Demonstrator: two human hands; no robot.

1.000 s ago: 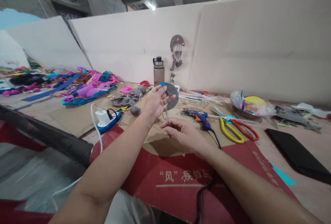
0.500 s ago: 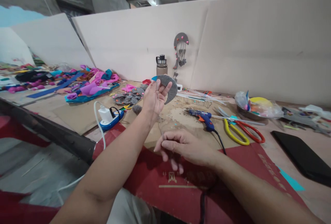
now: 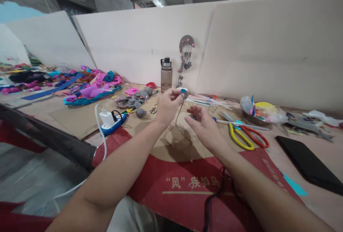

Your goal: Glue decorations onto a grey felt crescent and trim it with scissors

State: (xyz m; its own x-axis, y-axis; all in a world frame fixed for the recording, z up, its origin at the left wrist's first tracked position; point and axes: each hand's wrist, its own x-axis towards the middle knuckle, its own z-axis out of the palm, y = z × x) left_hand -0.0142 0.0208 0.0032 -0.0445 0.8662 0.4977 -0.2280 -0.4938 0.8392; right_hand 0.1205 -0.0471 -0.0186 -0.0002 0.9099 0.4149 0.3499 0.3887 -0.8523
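Grey felt (image 3: 185, 95), mostly hidden by fingers, is pinched in the left hand (image 3: 169, 106) above cardboard (image 3: 164, 153); string (image 3: 178, 113), seemingly attached, is dangled below. The right hand (image 3: 205, 126) is held nearby, thumb and fingers parted.

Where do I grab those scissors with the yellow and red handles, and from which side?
Probably best to grip the scissors by the two handle loops, coming from the near side with the free right hand. They lie on the table with the handles toward you and the blades pointing away. A pale stick crosses near their middle, so keep your fingers back from there.
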